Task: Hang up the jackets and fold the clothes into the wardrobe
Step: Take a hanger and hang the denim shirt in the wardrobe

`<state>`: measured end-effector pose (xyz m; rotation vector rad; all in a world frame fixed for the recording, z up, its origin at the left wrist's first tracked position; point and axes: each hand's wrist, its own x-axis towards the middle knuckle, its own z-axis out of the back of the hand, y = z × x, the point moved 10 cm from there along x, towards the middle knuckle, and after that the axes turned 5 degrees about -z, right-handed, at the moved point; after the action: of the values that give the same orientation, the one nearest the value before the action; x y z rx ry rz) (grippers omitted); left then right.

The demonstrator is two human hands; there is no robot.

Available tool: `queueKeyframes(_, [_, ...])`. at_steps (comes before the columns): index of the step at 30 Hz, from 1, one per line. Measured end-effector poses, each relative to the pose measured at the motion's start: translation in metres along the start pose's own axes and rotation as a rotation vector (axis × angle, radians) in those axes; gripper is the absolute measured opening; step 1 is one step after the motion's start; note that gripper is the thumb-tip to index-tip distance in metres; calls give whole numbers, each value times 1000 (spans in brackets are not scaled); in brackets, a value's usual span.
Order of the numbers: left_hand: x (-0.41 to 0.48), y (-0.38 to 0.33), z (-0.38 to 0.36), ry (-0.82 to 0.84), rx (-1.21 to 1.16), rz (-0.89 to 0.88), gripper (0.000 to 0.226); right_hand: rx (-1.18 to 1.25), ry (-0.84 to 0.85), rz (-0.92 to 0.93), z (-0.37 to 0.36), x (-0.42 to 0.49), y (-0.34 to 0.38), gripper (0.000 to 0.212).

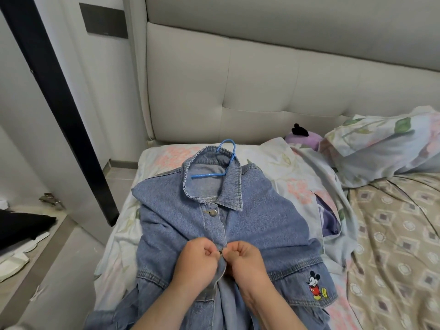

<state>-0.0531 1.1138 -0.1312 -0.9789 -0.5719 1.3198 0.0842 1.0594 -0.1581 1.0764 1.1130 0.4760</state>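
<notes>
A blue denim jacket (262, 210) lies face up on the bed, with a cartoon mouse stitched on its chest pocket. A blue hanger (225, 160) sits inside the collar, its hook poking out above. The top metal button (213, 212) is fastened. My left hand (196, 264) pinches the left front edge at a second metal button (221, 252). My right hand (247, 260) pinches the right front edge against it. Both hands meet at the middle of the placket, fingers curled.
A padded grey headboard (238, 79) rises behind the bed. Floral bedding (297, 177) lies under the jacket, a floral pillow (381, 144) and a purple plush toy (302, 136) at the right. A dark post (59, 103) and floor with scattered items stand left.
</notes>
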Motion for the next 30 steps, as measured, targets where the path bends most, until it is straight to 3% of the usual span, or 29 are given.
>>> queueKeyframes(4, [5, 12, -9, 157, -275, 260, 26, -355, -12, 255, -1, -5, 28, 26])
queueKeyframes(8, [15, 10, -10, 279, -203, 401, 11, -865, -25, 582, -13, -18, 51, 6])
queueKeyframes(12, [18, 5, -14, 368, -129, 451, 20, -759, -76, 513, -8, -17, 45, 23])
queueKeyframes(17, [14, 2, -5, 240, -34, 345, 11, -530, -198, 295, 19, -4, 31, 32])
queueKeyframes(19, [4, -3, 17, 39, -12, 159, 18, -492, -237, 307, 41, -8, 35, 30])
queueKeyframes(21, [-26, -12, 36, -128, 91, -71, 19, -638, -270, 381, 60, -20, 38, 28])
queueKeyframes(25, [-70, -6, 4, 27, 554, -222, 32, -966, -83, 438, 49, -42, 6, 4])
queueKeyframes(27, [-72, -4, -6, 59, 655, -241, 34, -1020, -87, 464, 47, -47, -7, 17])
queueKeyframes(30, [-73, -4, -6, 47, 705, -253, 45, -980, -182, 478, 50, -56, -3, 20])
